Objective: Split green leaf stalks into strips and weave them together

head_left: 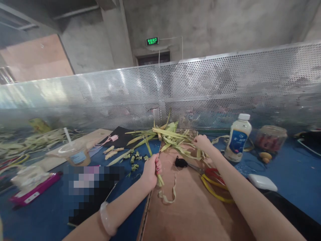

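My left hand (pixel 151 171) is closed in a fist around a small bundle of green leaf strips (pixel 147 145), whose ends stick out above and below the fingers. Farther right, my right hand (pixel 202 143) is raised beside a loose pile of long green and yellowish leaf strips (pixel 173 135). Its fingers are curled together; what they pinch, if anything, is too small to make out. A black bundle of thread (pixel 181 162) lies on the brown board (pixel 185 211) between my hands. Scissors with yellow and red handles (pixel 217 189) lie partly under my right forearm.
Small knotted green pieces (pixel 135 159) and pale woven pieces (pixel 112 152) lie left on the blue table (pixel 127 214). A drink cup (pixel 75 154) stands beyond them. At right are a white-capped bottle (pixel 238 139), a jar (pixel 271 139) and a white case (pixel 262 182). A perforated metal screen (pixel 200 83) runs behind.
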{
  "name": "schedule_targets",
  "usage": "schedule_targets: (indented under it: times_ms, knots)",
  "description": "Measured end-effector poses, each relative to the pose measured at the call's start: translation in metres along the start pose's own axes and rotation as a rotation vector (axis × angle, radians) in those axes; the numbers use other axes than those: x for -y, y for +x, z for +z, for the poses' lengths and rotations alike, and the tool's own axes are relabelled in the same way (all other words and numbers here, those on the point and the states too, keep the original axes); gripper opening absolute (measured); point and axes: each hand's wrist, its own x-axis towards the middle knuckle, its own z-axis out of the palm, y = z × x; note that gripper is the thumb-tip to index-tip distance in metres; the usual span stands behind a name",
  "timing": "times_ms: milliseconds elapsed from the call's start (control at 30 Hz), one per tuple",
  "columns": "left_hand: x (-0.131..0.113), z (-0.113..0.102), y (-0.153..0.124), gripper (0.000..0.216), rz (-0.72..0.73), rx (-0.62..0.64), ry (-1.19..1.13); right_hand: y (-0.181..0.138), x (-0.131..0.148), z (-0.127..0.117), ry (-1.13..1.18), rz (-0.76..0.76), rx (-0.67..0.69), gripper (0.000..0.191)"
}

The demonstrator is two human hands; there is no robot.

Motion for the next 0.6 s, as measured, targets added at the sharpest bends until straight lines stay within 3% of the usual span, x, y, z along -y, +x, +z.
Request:
schedule_targets:
  times_ms: [67, 167, 300, 433, 600]
  knots:
    - [0.0, 0.0, 0.0, 0.031, -0.01, 0.0, 0.001, -0.005, 0.005, 0.012, -0.044, 0.007, -0.059, 0.018]
    - [-0.001, 0.001, -0.001, 0.031, -0.019, 0.002, 0.012, -0.013, 0.012, 0.026, -0.047, -0.012, -0.125, 0.022]
    - [-0.001, 0.0, 0.0, 0.031, -0.027, 0.023, 0.018, -0.011, 0.014, 0.028, 0.057, 0.03, -0.176, 0.022]
    - [-0.001, 0.0, 0.001, 0.032, -0.036, 0.021, 0.03, 0.003, 0.001, 0.013, 0.311, 0.177, -0.223, 0.019]
    - [-0.001, 0.0, 0.001, 0.032, -0.055, 0.026, 0.027, 0.015, -0.021, -0.001, 0.79, 0.297, -0.229, 0.019]
